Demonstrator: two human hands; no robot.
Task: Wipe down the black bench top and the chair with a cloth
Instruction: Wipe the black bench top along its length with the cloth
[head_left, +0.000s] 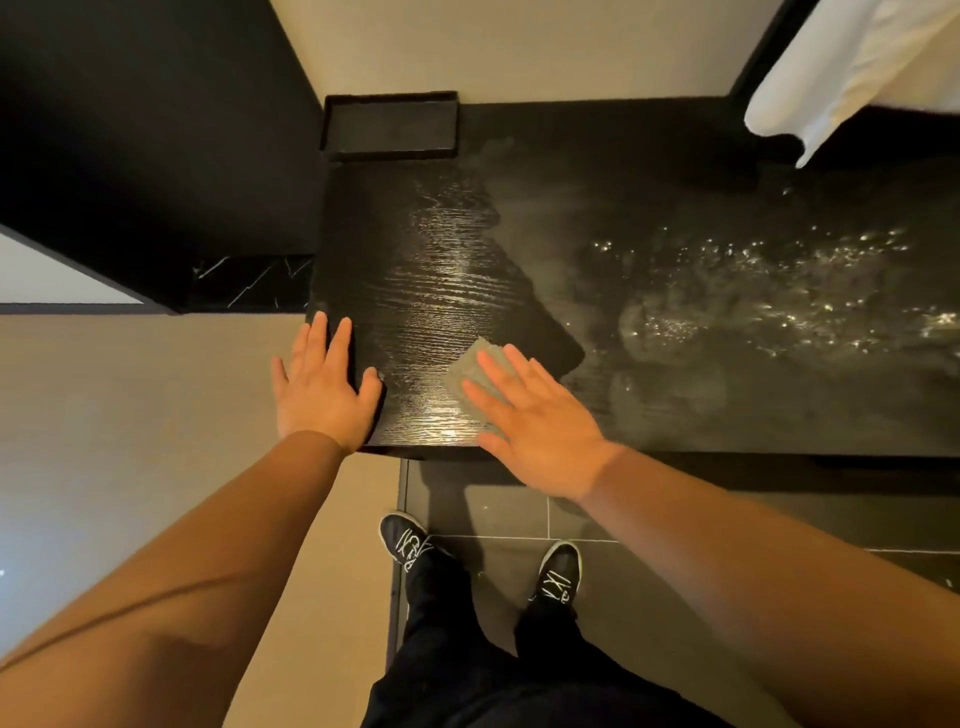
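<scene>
The black wood-grain bench top (675, 218) runs across the view from the left wall to the right edge. Its left part shines dark and clean; the right part is dull with a grey film and glinting specks. A small grey cloth (470, 366) lies flat near the front edge, pressed under the spread fingers of my right hand (535, 421). My left hand (324, 387) rests flat on the bench's front left corner, fingers apart, holding nothing. No chair is in view.
A shallow black tray (389, 127) sits at the bench's back left corner against the beige wall. White bedding (852, 67) hangs over the back right. A black wall panel (156, 156) borders the left. My shoes (561, 571) stand on dark floor tiles below.
</scene>
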